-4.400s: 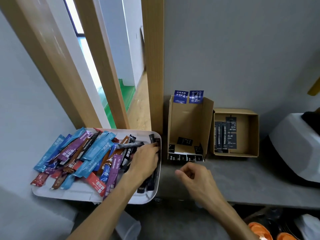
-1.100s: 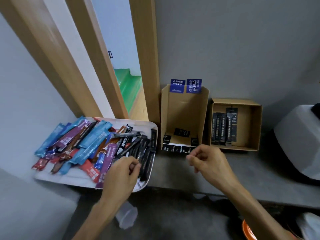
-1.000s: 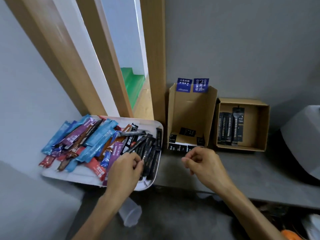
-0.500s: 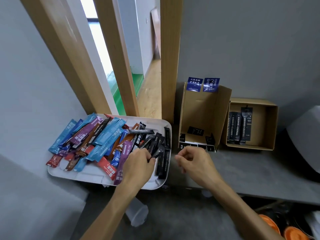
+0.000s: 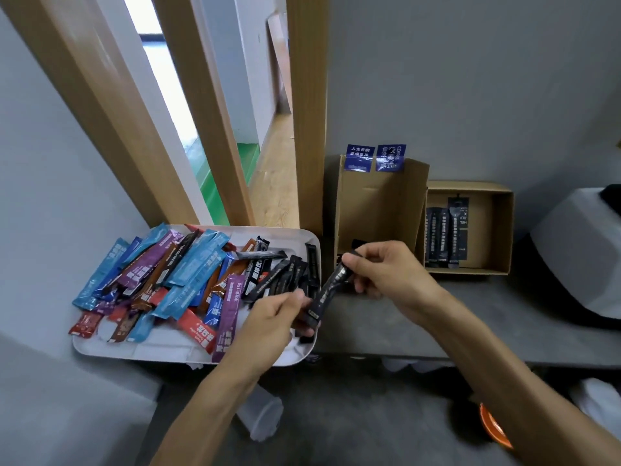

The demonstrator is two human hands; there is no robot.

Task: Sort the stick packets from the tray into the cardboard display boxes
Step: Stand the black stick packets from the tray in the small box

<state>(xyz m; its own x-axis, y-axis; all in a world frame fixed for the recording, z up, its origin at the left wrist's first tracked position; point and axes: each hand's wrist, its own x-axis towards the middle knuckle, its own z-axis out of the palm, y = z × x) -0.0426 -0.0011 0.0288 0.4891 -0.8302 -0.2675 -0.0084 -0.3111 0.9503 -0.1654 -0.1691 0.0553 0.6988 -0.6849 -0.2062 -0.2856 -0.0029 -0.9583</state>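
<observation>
One black stick packet (image 5: 331, 290) is held above the tray (image 5: 151, 352) rim: left hand (image 5: 270, 319) fingers pinch its bottom, right hand (image 5: 386, 274) fingers its top.

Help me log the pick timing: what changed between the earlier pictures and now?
The left hand, earlier digging in the tray, has lifted one black packet up and to the right, past the tray's edge. The right hand, empty before, now pinches the packet's upper end, and the left hand holds its lower end. The coloured packets, the tall box and the low box stayed put.
</observation>
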